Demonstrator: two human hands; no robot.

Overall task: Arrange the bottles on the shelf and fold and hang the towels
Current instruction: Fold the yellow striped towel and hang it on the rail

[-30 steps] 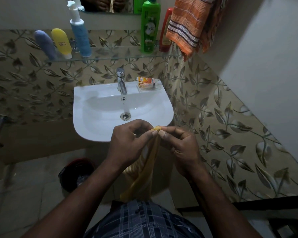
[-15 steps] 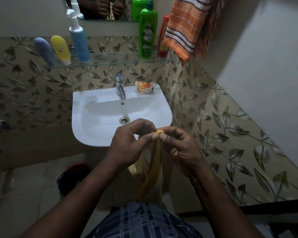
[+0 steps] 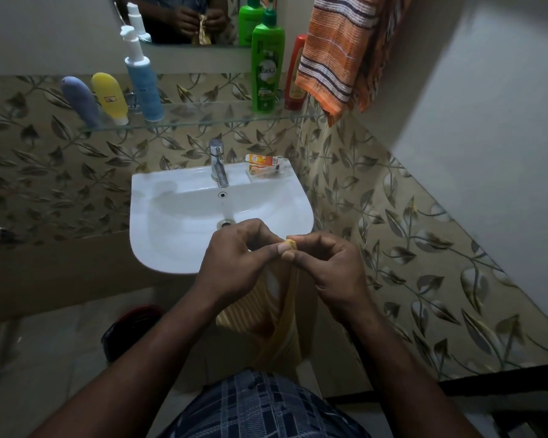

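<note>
The white sink (image 3: pixel 171 235) is sitting against the leaf-patterned wall, directly ahead of the person. An orange striped towel (image 3: pixel 336 58) is hanging at the upper right, its lower edge draping just past the right end of the glass shelf (image 3: pixel 203 119). A yellow striped towel (image 3: pixel 279 327) is hanging down in front of the sink's front rim, between the person's forearms, and both hands are holding it at its top. The left hand (image 3: pixel 234 263) is pinching the towel's upper corner between thumb and fingertips; the right hand (image 3: pixel 329 273) is pinching the same corner from the other side, so the fingertips of the two hands are meeting. On the shelf, a green bottle (image 3: pixel 267 64) is standing upright near the right end, with a red bottle (image 3: pixel 295 74) just beside it, partly behind the orange towel. A white-and-blue pump bottle (image 3: pixel 143 86) is standing left of centre. A yellow tube (image 3: pixel 109 98) and a grey-blue tube (image 3: pixel 81 102) are resting cap-down at the left end, side by side. The chrome tap (image 3: pixel 217 165) is standing at the back of the sink, and a small orange box (image 3: pixel 263 159) is lying on the sink's rear right ledge.
</note>
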